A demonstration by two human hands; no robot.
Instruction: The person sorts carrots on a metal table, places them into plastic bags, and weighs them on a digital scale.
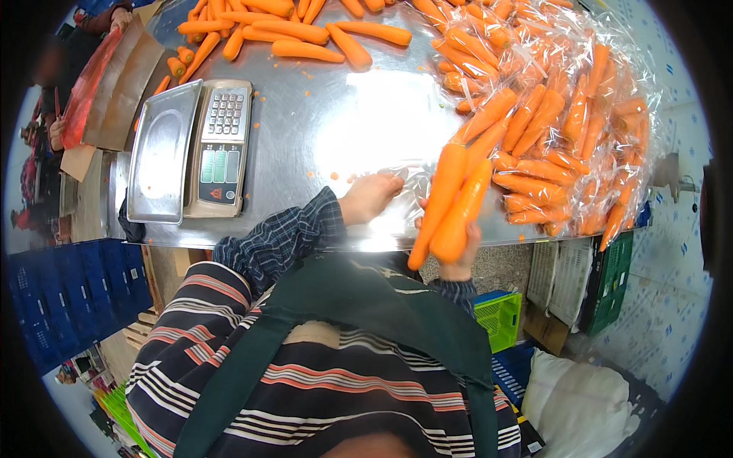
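My right hand (465, 247) grips at least two large carrots (445, 197) by their lower part, just over the table's near edge. More carrots lie directly behind their upper ends, and I cannot tell if those are held too. Left of them, my left hand (371, 198) is low over the metal table, its fingers together at the edge of a crumpled clear plastic bag (417, 186). Glare hides part of that bag. To the right, a heap of carrots packed in clear bags (538, 177) covers the table's corner.
A weighing scale (220, 146) with a metal pan (163, 154) stands on the left of the metal table (286, 126). Loose carrots (286, 31) are piled at the far side. Beyond the scale is a cardboard box (123, 86) with a person's hands near it. Crates (498, 320) stand below, right.
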